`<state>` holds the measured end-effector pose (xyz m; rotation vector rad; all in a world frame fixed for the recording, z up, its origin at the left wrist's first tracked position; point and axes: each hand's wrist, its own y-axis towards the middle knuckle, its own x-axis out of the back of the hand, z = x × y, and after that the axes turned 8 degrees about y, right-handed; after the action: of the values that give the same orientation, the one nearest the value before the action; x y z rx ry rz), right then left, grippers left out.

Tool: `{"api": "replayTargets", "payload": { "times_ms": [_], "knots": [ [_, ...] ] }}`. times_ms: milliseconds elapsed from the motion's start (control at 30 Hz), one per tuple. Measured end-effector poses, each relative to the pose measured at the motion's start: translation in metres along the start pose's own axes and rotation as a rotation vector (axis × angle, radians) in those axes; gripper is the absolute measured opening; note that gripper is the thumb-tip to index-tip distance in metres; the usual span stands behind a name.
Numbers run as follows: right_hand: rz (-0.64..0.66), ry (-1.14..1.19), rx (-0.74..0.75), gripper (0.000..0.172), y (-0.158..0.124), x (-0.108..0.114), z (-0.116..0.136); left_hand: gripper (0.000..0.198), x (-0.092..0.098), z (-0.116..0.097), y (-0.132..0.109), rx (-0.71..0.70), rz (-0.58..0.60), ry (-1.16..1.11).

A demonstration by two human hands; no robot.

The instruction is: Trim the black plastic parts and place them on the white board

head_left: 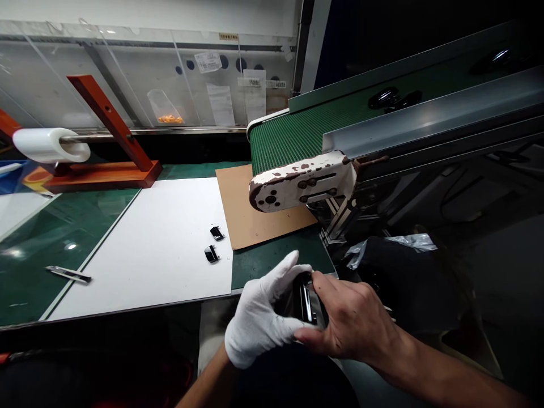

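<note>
My left hand (pixel 261 317), in a white glove, is closed around one side of a glossy black plastic part (pixel 305 299). From the other side my bare right hand (pixel 357 317) grips the same part, its thumb low and its index finger at the top corner. Both hands hold it in front of the table's near edge, and fingers hide some of its outline. Two small shiny black parts with little prongs, one black piece (pixel 217 233) above another black piece (pixel 211 254), lie on the white sheet (pixel 170 226) to the left.
A green conveyor belt (pixel 293 136) slopes up to the right, carrying several black parts (pixel 393 99). Brown cardboard (pixel 250 221) lies below its end. At left are a utility knife (pixel 68 275) and a plastic film roll (pixel 46 144) on a wooden stand (pixel 102 175). A dark bin (pixel 408 283) stands right.
</note>
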<state>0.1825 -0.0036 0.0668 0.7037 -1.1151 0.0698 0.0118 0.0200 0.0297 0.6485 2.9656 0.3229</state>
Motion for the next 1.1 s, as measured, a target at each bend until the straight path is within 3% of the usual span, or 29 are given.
{"api": "replayTargets", "payload": {
  "times_ms": [700,900,1100],
  "knots": [
    [-0.062,-0.075,0.106,0.080,0.001,-0.009,-0.006,0.084,-0.003,0.004,-0.002,0.048,-0.075,-0.034],
    [-0.092,-0.046,0.124,0.070,0.004,-0.010,-0.006,0.080,-0.005,0.005,0.002,0.097,-0.092,-0.149],
    [-0.194,-0.019,0.092,0.079,0.014,-0.006,0.000,0.078,-0.009,0.000,0.008,0.033,-0.108,-0.334]
  ]
}}
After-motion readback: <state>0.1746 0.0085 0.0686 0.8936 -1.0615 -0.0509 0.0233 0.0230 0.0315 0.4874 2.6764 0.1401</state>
